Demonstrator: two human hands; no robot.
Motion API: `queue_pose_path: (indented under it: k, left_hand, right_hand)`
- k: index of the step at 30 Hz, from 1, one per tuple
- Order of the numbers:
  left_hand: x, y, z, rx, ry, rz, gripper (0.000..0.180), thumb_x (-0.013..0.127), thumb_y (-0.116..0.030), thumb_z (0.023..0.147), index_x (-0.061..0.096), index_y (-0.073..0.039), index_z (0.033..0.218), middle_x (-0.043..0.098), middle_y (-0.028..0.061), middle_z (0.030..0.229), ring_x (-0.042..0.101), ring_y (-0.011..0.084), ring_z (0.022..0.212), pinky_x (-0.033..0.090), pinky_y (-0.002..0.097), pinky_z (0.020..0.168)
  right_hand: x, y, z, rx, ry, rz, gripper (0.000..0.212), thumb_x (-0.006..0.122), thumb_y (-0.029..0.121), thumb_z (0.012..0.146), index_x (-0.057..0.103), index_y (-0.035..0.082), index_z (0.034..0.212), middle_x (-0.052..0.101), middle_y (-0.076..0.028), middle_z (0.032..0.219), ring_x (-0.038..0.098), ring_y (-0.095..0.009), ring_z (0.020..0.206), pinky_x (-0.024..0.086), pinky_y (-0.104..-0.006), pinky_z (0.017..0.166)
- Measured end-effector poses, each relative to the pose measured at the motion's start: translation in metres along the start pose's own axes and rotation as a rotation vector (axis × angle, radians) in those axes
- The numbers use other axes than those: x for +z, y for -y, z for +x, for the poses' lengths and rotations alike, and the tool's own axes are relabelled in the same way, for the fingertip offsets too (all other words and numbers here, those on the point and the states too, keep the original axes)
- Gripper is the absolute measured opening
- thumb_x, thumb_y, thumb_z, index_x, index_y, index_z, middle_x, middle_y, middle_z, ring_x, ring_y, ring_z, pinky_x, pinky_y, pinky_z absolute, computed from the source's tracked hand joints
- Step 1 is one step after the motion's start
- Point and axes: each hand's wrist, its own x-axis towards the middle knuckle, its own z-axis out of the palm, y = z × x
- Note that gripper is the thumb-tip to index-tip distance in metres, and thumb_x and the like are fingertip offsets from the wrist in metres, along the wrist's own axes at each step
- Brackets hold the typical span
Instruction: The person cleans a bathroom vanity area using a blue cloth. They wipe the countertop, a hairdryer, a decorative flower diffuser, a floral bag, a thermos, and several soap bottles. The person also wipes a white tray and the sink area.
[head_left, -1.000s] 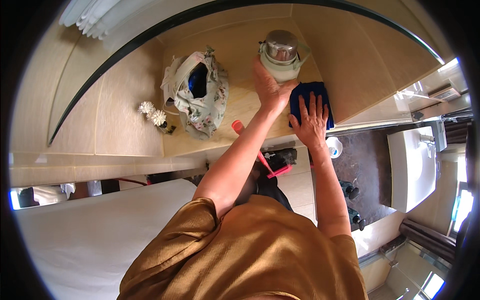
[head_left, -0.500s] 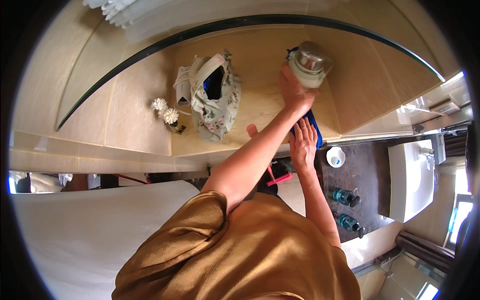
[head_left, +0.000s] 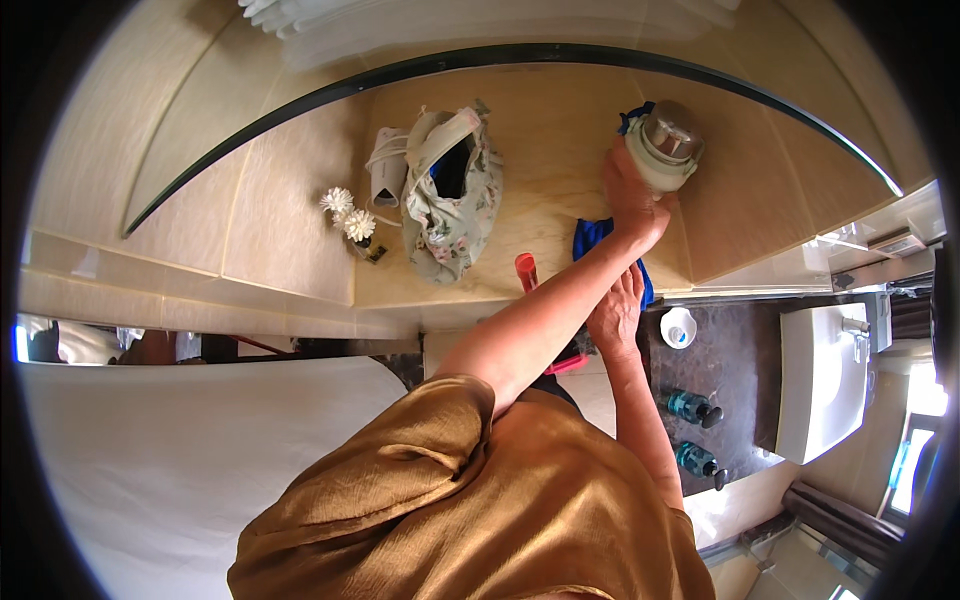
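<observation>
My left hand point(head_left: 636, 195) grips a pale green bottle point(head_left: 662, 170) with a shiny metal cap, at the right of the shelf. Some blue material point(head_left: 636, 114) shows beside the bottle's far side; whether it belongs to the bottle I cannot tell. Below my left forearm, my right hand point(head_left: 616, 310) lies flat with fingers stretched over a blue cloth point(head_left: 592, 236) near the shelf's front edge. Part of that cloth is hidden by my left forearm and right fingers.
A floral fabric bag point(head_left: 455, 215), a white box point(head_left: 388, 165) and white flowers point(head_left: 350, 218) stand left on the shelf. A curved glass edge point(head_left: 540, 54) spans above. Beyond my right arm are a small white bowl point(head_left: 678, 328), teal pump bottles point(head_left: 690, 406) and a white basin point(head_left: 825, 385).
My left hand has shifted the bottle rightward. More of the blue cloth now shows to the left of my forearm, and my right hand sits slightly nearer me. The whole view has shifted a little.
</observation>
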Motion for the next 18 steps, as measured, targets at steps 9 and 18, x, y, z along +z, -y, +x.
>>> queue_pose_path:
  k: [9, 18]
  left_hand:
    - [-0.134, -0.122, -0.037, 0.302, 0.311, -0.066, 0.098, 0.081, -0.014, 0.072, 0.020, 0.006, 0.146, 0.030, 0.0274, 0.146, 0.033, 0.0386, 0.137, 0.028, 0.0441, 0.113]
    - [-0.287, -0.024, -0.053, 0.106, -0.224, 0.454, 0.085, 0.082, -0.025, 0.072, 0.034, 0.000, 0.138, 0.041, 0.0184, 0.122, 0.044, 0.0324, 0.112, 0.035, 0.0433, 0.099]
  right_hand:
    - [0.014, -0.014, -0.011, 0.084, -0.066, 0.216, 0.051, 0.059, 0.022, 0.087, 0.052, 0.006, 0.134, 0.047, -0.014, 0.143, 0.039, -0.034, 0.136, 0.026, -0.0502, 0.112]
    - [0.002, 0.015, 0.020, -0.017, 0.021, 0.073, 0.049, 0.060, 0.009, 0.080, 0.056, 0.006, 0.129, 0.049, -0.013, 0.143, 0.040, -0.030, 0.136, 0.025, -0.0467, 0.113]
